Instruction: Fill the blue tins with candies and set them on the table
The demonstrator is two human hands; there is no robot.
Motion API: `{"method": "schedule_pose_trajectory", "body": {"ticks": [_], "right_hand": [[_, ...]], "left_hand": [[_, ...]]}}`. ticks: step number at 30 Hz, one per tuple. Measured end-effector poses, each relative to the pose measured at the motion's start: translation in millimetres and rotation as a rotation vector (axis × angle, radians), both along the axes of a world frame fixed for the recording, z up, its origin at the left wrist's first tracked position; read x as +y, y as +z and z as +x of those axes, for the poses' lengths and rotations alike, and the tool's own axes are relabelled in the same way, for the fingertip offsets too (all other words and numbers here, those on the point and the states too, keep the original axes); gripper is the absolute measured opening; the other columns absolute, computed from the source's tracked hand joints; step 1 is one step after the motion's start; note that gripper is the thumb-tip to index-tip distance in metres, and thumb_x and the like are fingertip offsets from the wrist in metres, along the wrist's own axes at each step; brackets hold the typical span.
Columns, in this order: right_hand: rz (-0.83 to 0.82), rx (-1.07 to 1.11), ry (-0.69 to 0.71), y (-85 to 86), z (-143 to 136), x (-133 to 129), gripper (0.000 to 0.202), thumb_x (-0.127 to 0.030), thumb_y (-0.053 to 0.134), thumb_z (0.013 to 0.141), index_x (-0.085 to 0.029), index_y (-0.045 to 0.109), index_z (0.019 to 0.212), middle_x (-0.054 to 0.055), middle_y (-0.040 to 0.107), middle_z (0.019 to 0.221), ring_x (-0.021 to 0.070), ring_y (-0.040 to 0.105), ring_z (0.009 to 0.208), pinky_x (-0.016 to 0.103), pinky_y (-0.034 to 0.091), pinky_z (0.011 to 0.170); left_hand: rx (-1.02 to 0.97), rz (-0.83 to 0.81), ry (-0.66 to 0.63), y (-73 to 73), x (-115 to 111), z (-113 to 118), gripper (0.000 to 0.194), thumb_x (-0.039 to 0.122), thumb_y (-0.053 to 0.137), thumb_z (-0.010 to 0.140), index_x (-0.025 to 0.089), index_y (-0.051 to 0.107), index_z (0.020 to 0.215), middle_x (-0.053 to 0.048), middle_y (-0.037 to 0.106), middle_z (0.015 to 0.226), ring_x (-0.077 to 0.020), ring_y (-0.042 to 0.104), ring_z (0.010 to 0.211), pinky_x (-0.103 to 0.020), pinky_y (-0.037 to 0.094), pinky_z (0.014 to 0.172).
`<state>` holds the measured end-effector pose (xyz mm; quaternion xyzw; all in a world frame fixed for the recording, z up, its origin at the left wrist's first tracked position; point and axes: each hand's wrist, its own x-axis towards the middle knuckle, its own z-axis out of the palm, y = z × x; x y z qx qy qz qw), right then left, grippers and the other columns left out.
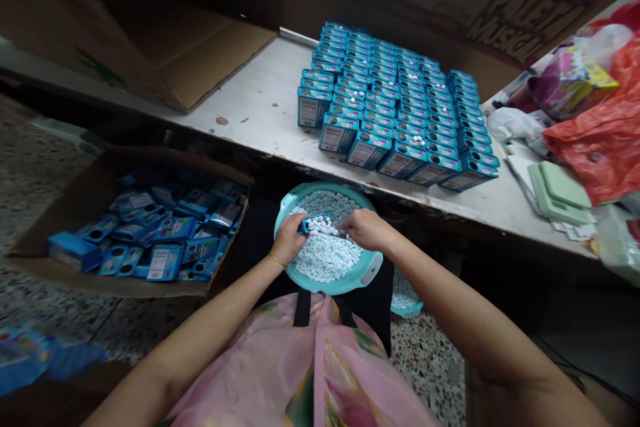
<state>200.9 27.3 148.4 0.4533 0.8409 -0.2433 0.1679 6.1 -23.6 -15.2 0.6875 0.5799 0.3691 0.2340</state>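
My left hand (290,239) is closed around a small blue candy box (304,224), held low over a turquoise basin (367,272). White round candies (323,261) fill much of this basin, which rests on my lap. On the right, my right hand (367,230) is closed with its fingers together on a spoon (344,235); only a thin dark part of it shows. A heap of white candies lies between the box and the spoon, at the box's open end.
Rows of upright blue boxes (380,107) stand on the white table (250,107), some with candies on top. An open carton (220,287) of blue boxes sits at left. Further right are a pale green scale (560,190) and a red plastic bag (600,127). A second basin (407,311) is below.
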Motion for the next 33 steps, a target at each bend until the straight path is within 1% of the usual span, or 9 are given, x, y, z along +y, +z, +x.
{"method": "schedule_pose_trajectory", "body": {"ticks": [7,10,13,19,23,27,29,30,33], "right_hand": [[0.055,-0.14,-0.042,8.9,-10.3,-7.5,0.026,-0.021,0.044,0.079,-0.018,0.069,0.085,0.011,0.068,0.085,0.0205,0.061,0.082,0.026,0.037,0.065],[0.064,-0.147,-0.039,9.5,-9.4,-8.8,0.026,-0.017,0.044,0.075,-0.018,0.068,0.086,0.011,0.067,0.084,0.0205,0.061,0.082,0.026,0.038,0.064],[0.044,-0.137,-0.023,10.1,-6.4,-7.5,0.028,-0.017,0.043,0.075,-0.02,0.069,0.087,0.01,0.067,0.083,0.0196,0.061,0.08,0.026,0.038,0.064],[0.068,-0.113,-0.029,13.5,-1.6,-6.1,0.028,-0.019,0.043,0.078,-0.021,0.069,0.09,0.01,0.067,0.083,0.0187,0.06,0.078,0.025,0.036,0.061],[0.068,-0.005,-0.072,22.5,12.7,-9.3,0.029,-0.019,0.043,0.08,-0.023,0.07,0.088,0.007,0.068,0.082,0.0168,0.06,0.079,0.023,0.036,0.063],[0.05,0.129,-0.152,28.4,44.4,-17.2,0.032,-0.019,0.041,0.081,-0.024,0.069,0.095,0.003,0.069,0.084,0.0138,0.06,0.08,0.02,0.036,0.064],[0.055,0.156,-0.233,18.9,60.6,-21.2,0.033,-0.02,0.04,0.081,-0.025,0.068,0.099,0.002,0.069,0.085,0.014,0.06,0.08,0.02,0.037,0.063],[0.061,0.162,-0.28,9.8,66.8,-22.9,0.033,-0.02,0.04,0.081,-0.025,0.067,0.1,0.002,0.069,0.087,0.0145,0.061,0.081,0.02,0.038,0.064],[0.075,0.167,-0.405,-29.6,70.8,-27.1,0.035,-0.019,0.042,0.079,-0.023,0.066,0.104,0.003,0.069,0.097,0.0168,0.06,0.09,0.022,0.041,0.074]], "left_hand": [[-0.009,0.013,-0.011,0.9,1.1,0.9,0.035,0.018,0.058,0.07,0.02,0.056,0.105,-0.006,0.061,0.104,-0.0223,0.054,0.099,-0.037,0.044,0.088],[-0.022,-0.018,0.011,-1.1,2.3,0.2,0.036,0.019,0.06,0.069,0.019,0.056,0.105,-0.006,0.061,0.102,-0.0225,0.055,0.098,-0.037,0.045,0.087],[-0.019,-0.049,-0.011,-1.6,3.0,-0.1,0.038,0.019,0.061,0.068,0.02,0.055,0.106,-0.005,0.061,0.104,-0.0223,0.055,0.099,-0.037,0.044,0.088],[-0.067,-0.108,0.033,3.8,5.8,-0.1,0.038,0.021,0.063,0.066,0.019,0.056,0.104,-0.006,0.061,0.103,-0.0223,0.056,0.097,-0.036,0.045,0.086],[-0.176,-0.185,0.06,6.4,7.0,-0.3,0.039,0.024,0.065,0.065,0.019,0.055,0.102,-0.003,0.062,0.098,-0.0193,0.058,0.088,-0.033,0.047,0.081],[-0.263,-0.227,0.072,12.7,2.1,-2.6,0.039,0.024,0.064,0.065,0.018,0.054,0.102,-0.001,0.063,0.092,-0.017,0.059,0.083,-0.03,0.047,0.079],[-0.222,-0.171,0.037,21.3,-1.9,-5.4,0.036,0.02,0.06,0.067,0.018,0.055,0.103,-0.002,0.062,0.097,-0.0181,0.059,0.089,-0.032,0.046,0.083],[-0.18,-0.123,0.025,27.2,-3.7,-7.3,0.036,0.017,0.057,0.068,0.018,0.055,0.104,-0.003,0.062,0.101,-0.0188,0.057,0.093,-0.033,0.045,0.085],[-0.051,0.004,-0.012,47.8,-5.4,-15.7,0.039,0.011,0.052,0.07,0.02,0.054,0.107,-0.005,0.059,0.108,-0.02,0.052,0.104,-0.036,0.04,0.093]]}}
